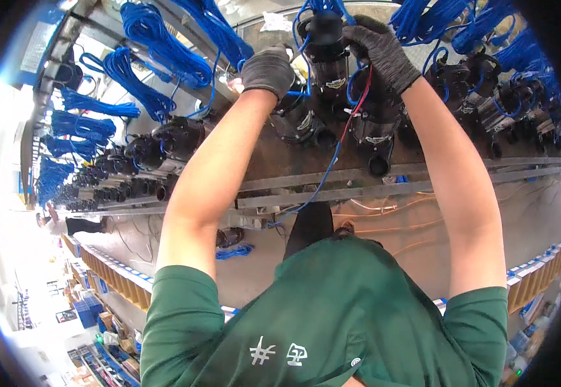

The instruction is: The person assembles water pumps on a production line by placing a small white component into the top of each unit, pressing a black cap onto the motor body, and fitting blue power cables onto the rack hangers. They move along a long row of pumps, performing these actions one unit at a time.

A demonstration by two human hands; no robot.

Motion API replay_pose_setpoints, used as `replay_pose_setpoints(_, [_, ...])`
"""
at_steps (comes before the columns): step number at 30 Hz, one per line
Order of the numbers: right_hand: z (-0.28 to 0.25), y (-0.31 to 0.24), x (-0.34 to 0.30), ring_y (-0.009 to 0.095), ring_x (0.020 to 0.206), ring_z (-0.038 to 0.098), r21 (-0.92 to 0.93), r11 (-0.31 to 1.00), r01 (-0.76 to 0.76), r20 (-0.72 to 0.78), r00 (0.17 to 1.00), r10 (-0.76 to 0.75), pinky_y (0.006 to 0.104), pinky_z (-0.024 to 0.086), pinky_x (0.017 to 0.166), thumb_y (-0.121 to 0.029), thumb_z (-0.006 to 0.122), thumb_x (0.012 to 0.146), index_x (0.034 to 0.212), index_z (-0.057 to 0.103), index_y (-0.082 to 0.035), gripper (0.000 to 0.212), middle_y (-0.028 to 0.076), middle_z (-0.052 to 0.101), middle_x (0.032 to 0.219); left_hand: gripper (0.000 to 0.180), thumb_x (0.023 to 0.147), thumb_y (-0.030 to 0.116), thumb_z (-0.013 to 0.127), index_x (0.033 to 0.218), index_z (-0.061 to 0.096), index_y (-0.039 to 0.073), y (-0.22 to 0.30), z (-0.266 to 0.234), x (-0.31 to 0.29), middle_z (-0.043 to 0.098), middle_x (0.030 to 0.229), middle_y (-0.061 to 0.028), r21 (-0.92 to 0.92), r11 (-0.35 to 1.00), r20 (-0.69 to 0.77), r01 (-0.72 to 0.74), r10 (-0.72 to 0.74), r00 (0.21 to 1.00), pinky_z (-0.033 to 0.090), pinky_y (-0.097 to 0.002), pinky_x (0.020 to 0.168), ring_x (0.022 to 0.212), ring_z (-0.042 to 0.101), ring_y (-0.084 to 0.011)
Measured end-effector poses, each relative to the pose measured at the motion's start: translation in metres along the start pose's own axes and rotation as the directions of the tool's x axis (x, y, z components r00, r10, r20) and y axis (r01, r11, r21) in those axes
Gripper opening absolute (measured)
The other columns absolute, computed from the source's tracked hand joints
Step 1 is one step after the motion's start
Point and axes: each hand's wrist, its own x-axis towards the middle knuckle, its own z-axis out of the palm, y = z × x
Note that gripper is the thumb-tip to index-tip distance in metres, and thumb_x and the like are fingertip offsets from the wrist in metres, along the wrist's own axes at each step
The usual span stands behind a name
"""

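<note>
Between my hands a black pump (329, 68) with a dark round top stands upright on the bench. My left hand (269, 71), in a dark grey knit glove, is left of it beside a blue cable; the fingers are curled, and what they hold is hidden. My right hand (383, 55), gloved alike, bends its fingers at the right side of the pump's top. Their tips are partly hidden, so I cannot see what is in them. A red wire (365, 90) runs down from beneath this hand and meets a blue lead (324, 184) that hangs over the bench edge.
More black pumps (180, 138) line the bench on both sides. Bundled blue cables (164, 45) hang above them. A metal rail (280, 184) runs along the bench front. Orange hoses (396, 227) lie on the floor. Another person (80, 226) stands far left.
</note>
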Motion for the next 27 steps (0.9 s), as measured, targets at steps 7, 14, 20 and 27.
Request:
replay_pose_setpoints(7, [0.006,-0.037,-0.023,0.003,0.058,0.052,0.103,0.992,0.071,0.163,0.983,-0.087,0.0186,0.035,0.048,-0.026,0.07,0.092,0.099,0.071,-0.008,0.02,-0.002,0.066,0.077,0.028,0.093,0.028,0.057,0.106,0.07,0.007,-0.014,0.003,-0.045,0.071,0.1,-0.0195,-0.119,0.991,-0.251,-0.056,0.025,0.968,0.055,-0.0472,0.082,0.096,0.069,-0.0377])
replay_pose_setpoints(14, [0.005,-0.023,-0.02,0.003,0.059,0.053,0.115,0.992,0.057,0.048,0.997,-0.063,0.0192,0.037,0.049,-0.025,0.07,0.092,0.105,0.07,-0.006,0.023,-0.001,0.066,0.079,0.027,0.096,0.026,0.062,0.119,0.065,0.012,-0.068,0.018,-0.048,0.071,0.103,-0.0155,-0.331,0.905,-0.26,-0.267,0.185,0.948,0.055,-0.0405,0.081,0.095,0.07,-0.0337])
replay_pose_setpoints(20, [0.011,-0.036,-0.021,0.003,0.061,0.054,0.072,0.994,0.082,0.134,0.987,-0.091,0.019,0.038,0.051,-0.025,0.07,0.092,0.107,0.07,-0.008,0.022,-0.002,0.066,0.08,0.031,0.099,0.032,0.052,0.107,0.065,0.005,-0.149,0.077,0.05,0.069,0.099,-0.0198,-0.678,0.725,-0.061,-0.12,0.108,0.992,0.05,-0.0423,0.082,0.093,0.066,-0.0354])
replay_pose_setpoints(27, [0.018,-0.033,-0.016,0.003,0.061,0.054,0.045,0.993,0.108,0.119,0.986,-0.113,0.0191,0.038,0.051,-0.025,0.07,0.092,0.106,0.07,-0.008,0.022,-0.002,0.066,0.08,0.036,0.097,0.037,0.056,0.102,0.072,0.006,-0.198,0.112,0.102,0.07,0.092,-0.0074,-0.703,0.699,-0.003,0.132,-0.188,0.982,0.05,-0.0341,0.08,0.084,0.063,-0.0205])
